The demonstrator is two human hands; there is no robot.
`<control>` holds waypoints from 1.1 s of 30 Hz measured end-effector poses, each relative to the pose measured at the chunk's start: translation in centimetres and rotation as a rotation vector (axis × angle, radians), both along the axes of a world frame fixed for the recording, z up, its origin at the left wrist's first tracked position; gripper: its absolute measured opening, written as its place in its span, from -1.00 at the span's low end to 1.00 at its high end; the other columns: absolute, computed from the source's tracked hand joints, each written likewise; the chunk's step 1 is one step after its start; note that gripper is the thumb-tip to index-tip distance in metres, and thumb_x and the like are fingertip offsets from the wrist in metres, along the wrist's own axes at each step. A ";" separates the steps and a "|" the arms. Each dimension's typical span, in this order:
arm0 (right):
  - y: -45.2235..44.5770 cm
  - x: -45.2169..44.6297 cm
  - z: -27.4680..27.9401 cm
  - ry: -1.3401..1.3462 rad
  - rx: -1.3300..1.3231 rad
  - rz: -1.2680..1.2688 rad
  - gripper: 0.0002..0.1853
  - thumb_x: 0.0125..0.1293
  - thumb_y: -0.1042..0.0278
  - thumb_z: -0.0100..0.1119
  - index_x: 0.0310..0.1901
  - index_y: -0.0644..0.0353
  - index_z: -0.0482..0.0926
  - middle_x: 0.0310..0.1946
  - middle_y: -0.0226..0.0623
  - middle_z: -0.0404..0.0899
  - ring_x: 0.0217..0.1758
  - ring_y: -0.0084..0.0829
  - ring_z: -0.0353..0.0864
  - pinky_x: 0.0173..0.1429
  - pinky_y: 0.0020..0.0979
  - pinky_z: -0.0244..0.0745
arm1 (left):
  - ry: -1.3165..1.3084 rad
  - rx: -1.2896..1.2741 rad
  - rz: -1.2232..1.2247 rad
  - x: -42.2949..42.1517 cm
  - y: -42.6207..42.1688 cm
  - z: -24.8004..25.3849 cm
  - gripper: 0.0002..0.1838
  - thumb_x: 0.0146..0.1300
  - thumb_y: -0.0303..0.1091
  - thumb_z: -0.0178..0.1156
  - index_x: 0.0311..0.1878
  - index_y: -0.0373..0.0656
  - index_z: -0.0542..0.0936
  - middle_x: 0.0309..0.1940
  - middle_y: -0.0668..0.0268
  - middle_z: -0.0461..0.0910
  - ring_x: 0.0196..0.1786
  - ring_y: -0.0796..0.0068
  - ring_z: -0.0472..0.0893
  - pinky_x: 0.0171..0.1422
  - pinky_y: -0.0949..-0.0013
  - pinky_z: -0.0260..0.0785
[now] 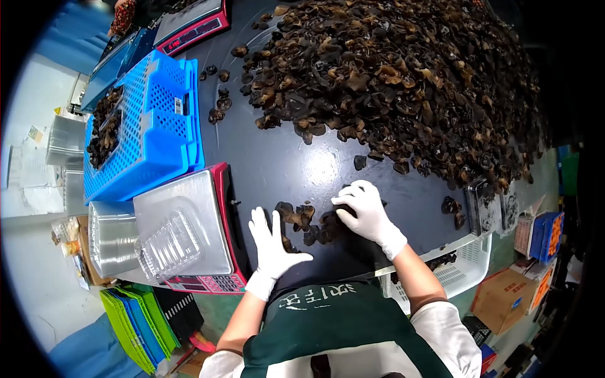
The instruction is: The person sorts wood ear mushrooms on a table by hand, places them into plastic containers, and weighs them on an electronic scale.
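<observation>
Several dark, wet wood ear mushrooms [299, 216] lie loosely on the grey table between my two white-gloved hands. My left hand [270, 249] rests flat beside them on the left, thumb and fingers spread wide, holding nothing. To their right is my right hand [365, 213], its fingers bent and apart, pointing left, with the tips by the mushrooms [324, 228]. Nothing shows in its grip, though its palm is hidden. A large heap of wood ear mushrooms [403, 82] covers the table's far side.
At left stands a scale [183, 195] with a clear plastic tray [170, 246] on its plate. Behind it are a blue basket [167, 132] and another scale [189, 25]. Clear containers [482, 208] stand at the right edge, above a white basket [469, 268].
</observation>
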State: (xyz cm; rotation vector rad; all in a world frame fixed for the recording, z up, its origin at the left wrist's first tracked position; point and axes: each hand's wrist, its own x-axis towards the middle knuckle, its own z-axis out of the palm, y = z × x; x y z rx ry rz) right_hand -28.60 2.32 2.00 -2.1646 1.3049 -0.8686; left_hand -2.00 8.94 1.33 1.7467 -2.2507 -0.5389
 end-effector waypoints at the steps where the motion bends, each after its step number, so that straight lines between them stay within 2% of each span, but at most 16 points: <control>1: 0.4 -0.8 0.3 0.060 -0.003 -0.004 -0.72 0.04 0.32 0.35 -0.15 0.04 0.64 -0.11 -0.40 0.57 0.14 -0.17 0.40 0.30 -0.19 0.23 | 0.016 -0.028 -0.036 -0.2 -1.2 0.0 0.51 -0.41 0.48 0.42 0.52 -0.25 -0.05 0.51 -0.28 -0.27 0.55 -0.33 -0.27 0.51 -0.31 -0.43; 2: 0.8 -1.3 0.6 0.109 0.009 -0.011 -0.67 0.04 0.25 0.37 -0.10 0.02 0.64 -0.05 -0.38 0.56 0.18 -0.15 0.37 0.33 -0.14 0.20 | -0.021 0.015 -0.076 -0.5 -2.4 0.2 0.52 -0.44 0.52 0.39 0.52 -0.26 -0.02 0.50 -0.28 -0.24 0.55 -0.33 -0.26 0.50 -0.33 -0.43; 4: 1.2 -1.9 1.8 0.158 0.019 -0.022 -0.61 0.03 0.18 0.39 -0.05 0.00 0.63 0.00 -0.36 0.54 0.22 -0.13 0.35 0.36 -0.09 0.17 | 0.016 0.028 -0.136 -1.1 -4.0 0.5 0.39 -0.41 0.56 0.31 0.50 -0.10 0.14 0.52 -0.15 -0.12 0.55 -0.32 -0.21 0.50 -0.34 -0.39; 6: 1.5 -2.5 3.2 0.285 0.033 -0.098 -0.43 -0.02 0.05 0.43 0.09 -0.05 0.57 0.12 -0.34 0.47 0.30 -0.12 0.27 0.45 0.02 0.01 | 0.062 0.001 -0.216 -1.4 -4.7 0.7 0.21 -0.33 0.59 0.22 0.44 0.14 0.32 0.51 0.04 0.04 0.54 -0.28 -0.13 0.50 -0.36 -0.36; 7: 1.7 -3.1 3.2 0.342 0.070 -0.110 -0.25 -0.11 -0.06 0.47 0.19 -0.05 0.50 0.22 -0.30 0.40 0.34 -0.11 0.24 0.49 0.09 -0.09 | 0.031 0.011 -0.268 -1.4 -4.8 0.7 0.12 -0.31 0.55 0.26 0.39 0.16 0.40 0.49 0.12 0.13 0.54 -0.23 -0.07 0.51 -0.33 -0.33; 10: 2.6 -5.1 2.2 0.270 0.144 -0.170 0.02 -0.26 -0.16 0.54 0.30 0.10 0.38 0.34 -0.14 0.27 0.45 -0.03 0.13 0.52 0.11 -0.13 | 0.092 -0.026 -0.316 -1.1 -3.7 0.2 0.05 -0.38 0.40 0.44 0.28 0.10 0.51 0.40 0.15 0.29 0.51 -0.18 0.06 0.52 -0.28 -0.21; 13: 2.7 -4.8 1.4 0.261 0.101 -0.030 0.13 -0.37 -0.16 0.58 0.31 0.22 0.33 0.35 -0.02 0.24 0.45 0.06 0.14 0.49 0.10 -0.04 | 0.103 -0.106 -0.333 -1.6 -1.9 -0.5 0.00 -0.30 0.39 0.42 0.26 0.03 0.52 0.37 0.15 0.32 0.46 -0.15 0.15 0.49 -0.22 -0.07; 17: 1.1 -1.6 1.0 0.050 -0.004 0.233 0.05 -0.34 -0.10 0.55 0.25 0.27 0.37 0.30 0.05 0.29 0.37 0.10 0.25 0.44 -0.03 0.14 | 0.282 -0.164 -0.320 -3.0 -1.7 -1.8 -0.06 -0.24 0.29 0.47 0.22 -0.03 0.52 0.35 0.00 0.31 0.39 -0.12 0.26 0.45 -0.10 0.09; 18: 1.4 -0.7 1.8 0.107 -0.022 0.256 -0.04 -0.27 -0.01 0.53 0.23 0.24 0.40 0.26 0.01 0.33 0.28 0.04 0.35 0.34 -0.06 0.28 | 0.372 -0.206 -0.398 -3.3 -2.3 -1.7 -0.10 -0.23 0.21 0.51 0.20 -0.05 0.52 0.32 -0.05 0.34 0.31 -0.13 0.37 0.37 -0.06 0.23; 19: 2.0 0.4 1.1 0.055 -0.131 0.208 -0.15 -0.20 0.09 0.49 0.22 0.21 0.43 0.21 -0.06 0.39 0.17 -0.06 0.44 0.25 -0.11 0.36 | 0.436 -0.251 -0.459 -3.6 -2.5 -2.4 -0.15 -0.21 0.15 0.52 0.17 -0.06 0.53 0.26 -0.03 0.41 0.20 -0.10 0.49 0.25 -0.01 0.37; 21: 3.3 1.3 0.2 0.088 -0.173 0.178 -0.25 -0.13 0.17 0.44 0.19 0.18 0.46 0.15 -0.14 0.47 0.05 -0.14 0.51 0.17 -0.18 0.42 | 0.368 -0.209 -0.445 -4.0 -1.9 -2.5 -0.22 -0.20 0.09 0.52 0.12 -0.07 0.55 0.18 0.00 0.49 0.11 -0.02 0.57 0.17 0.08 0.45; 23: 4.1 2.0 -0.2 0.046 -0.167 0.119 -0.40 -0.07 0.33 0.33 0.12 0.15 0.52 -0.02 -0.26 0.57 -0.21 -0.24 0.58 -0.05 -0.28 0.53 | 0.532 -0.162 -0.326 -4.6 -1.9 -2.2 -0.39 -0.11 -0.08 0.53 0.03 -0.12 0.60 0.09 0.05 0.55 0.07 0.08 0.60 0.17 0.19 0.47; 25: 4.3 2.6 -1.2 0.047 -0.190 0.036 -0.47 -0.10 0.39 0.30 0.03 0.13 0.56 -0.10 -0.31 0.60 -0.30 -0.28 0.59 -0.17 -0.31 0.55 | 0.663 -0.009 -0.189 -5.5 -1.8 -1.3 -0.48 -0.05 -0.21 0.50 0.01 -0.15 0.61 0.08 0.06 0.56 0.07 0.12 0.60 0.19 0.20 0.46; 27: 3.4 3.5 -0.9 -0.056 -0.117 0.005 -0.56 -0.09 0.43 0.29 -0.06 0.11 0.59 -0.20 -0.31 0.64 -0.27 -0.25 0.65 -0.17 -0.31 0.60 | 0.824 -0.061 -0.036 -6.8 -1.6 -1.8 -0.61 -0.01 -0.45 0.43 -0.05 -0.18 0.61 0.01 0.12 0.58 0.07 0.22 0.59 0.18 0.25 0.45; 30: 3.2 6.0 0.6 -0.225 -0.162 -0.080 -0.64 -0.08 0.46 0.34 -0.14 0.11 0.61 -0.26 -0.27 0.66 -0.22 -0.22 0.69 -0.15 -0.33 0.63 | 0.935 -0.100 0.036 -5.6 -1.9 0.9 -0.64 0.03 -0.50 0.40 -0.06 -0.19 0.59 -0.04 0.16 0.58 0.00 0.28 0.61 0.12 0.27 0.47; 33: 2.0 10.5 7.0 -0.356 -0.123 0.031 -0.61 -0.11 0.48 0.36 -0.13 0.13 0.61 -0.26 -0.25 0.66 -0.19 -0.21 0.69 -0.09 -0.32 0.62 | 0.847 -0.176 0.066 -1.1 -2.3 7.8 -0.64 -0.02 -0.51 0.39 -0.09 -0.19 0.60 -0.07 0.18 0.60 -0.03 0.31 0.61 0.09 0.28 0.48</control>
